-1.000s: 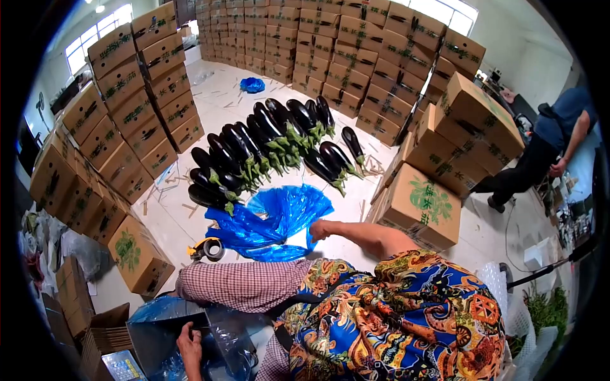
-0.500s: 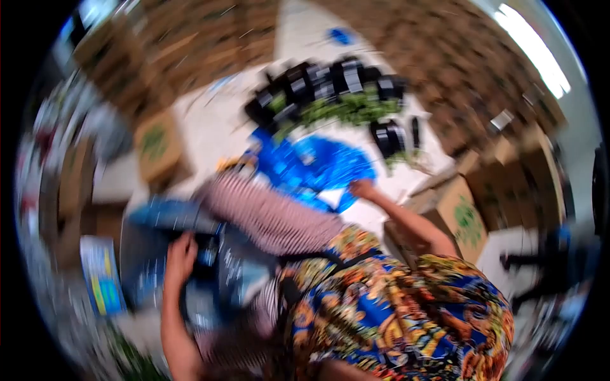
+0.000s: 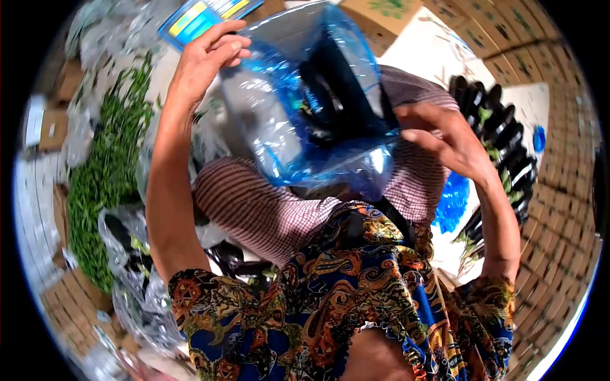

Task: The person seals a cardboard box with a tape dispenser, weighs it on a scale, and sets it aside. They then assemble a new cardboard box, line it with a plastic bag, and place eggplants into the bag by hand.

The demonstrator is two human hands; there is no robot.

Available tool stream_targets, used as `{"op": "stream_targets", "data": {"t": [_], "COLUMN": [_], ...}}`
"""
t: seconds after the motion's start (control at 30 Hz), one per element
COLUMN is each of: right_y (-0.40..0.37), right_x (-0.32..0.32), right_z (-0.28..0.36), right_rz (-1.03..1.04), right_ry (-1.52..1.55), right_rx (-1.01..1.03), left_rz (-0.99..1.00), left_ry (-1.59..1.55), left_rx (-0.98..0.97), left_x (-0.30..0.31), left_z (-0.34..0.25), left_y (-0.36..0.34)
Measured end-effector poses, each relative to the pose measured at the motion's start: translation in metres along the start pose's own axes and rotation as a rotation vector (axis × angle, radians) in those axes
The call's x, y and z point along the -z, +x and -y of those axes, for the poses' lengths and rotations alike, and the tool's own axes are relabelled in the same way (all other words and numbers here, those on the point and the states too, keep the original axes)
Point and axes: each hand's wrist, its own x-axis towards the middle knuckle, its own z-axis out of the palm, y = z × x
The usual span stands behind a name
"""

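Observation:
A clear blue plastic bag (image 3: pixel 273 136) lines an open box between my knees and folds out over its rim. Several dark, glossy eggplants (image 3: pixel 321 95) lie inside it, partly in shadow. At the upper left, my left hand (image 3: pixel 206 60) is closed with curled fingers on the bag's edge. My right hand (image 3: pixel 454 140) pinches the bag's rim on the right side between thumb and fingers. The lower part of the box is hidden by the plastic.
Rows of eggplants (image 3: pixel 508 133) lie on the floor at right, beside crumpled blue plastic (image 3: pixel 452 203). Stacked cartons (image 3: pixel 562 209) stand beyond. Green peppers (image 3: pixel 105 184) are heaped at left, near clear bags with eggplants (image 3: pixel 136 254). A blue-yellow printed box (image 3: pixel 197 22) sits at the top.
The view has swung left, bringing the box to the middle. My right hand has gone from the blue plastic on the floor to the bag's rim; my left hand has moved to its edge.

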Motion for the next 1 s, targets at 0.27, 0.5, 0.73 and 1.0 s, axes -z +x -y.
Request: {"op": "stream_targets", "data": {"t": [0.27, 0.5, 0.73, 1.0], "right_y": [0.145, 0.173, 0.181, 0.188], "right_x": [-0.101, -0.171, -0.147, -0.124], "right_z": [-0.038, -0.149, -0.135, -0.151], "right_rz": [0.874, 0.643, 0.742, 0.76], "right_ry": [-0.554, -0.493, -0.301, -0.399], "right_rx": [0.064, 0.422, 0.046, 0.021], "left_rz": [-0.642, -1.429, -1.649, -1.243], "left_ry": [-0.12, -0.456, -0.641, 0.369], "left_rx": [0.318, 0.549, 0.872, 1.091], "left_x": [0.04, -0.04, -0.182, -0.237], "left_z": [0.065, 0.118, 0.196, 0.253], "left_y": [-0.233, -0.463, -0.576, -0.572]}}
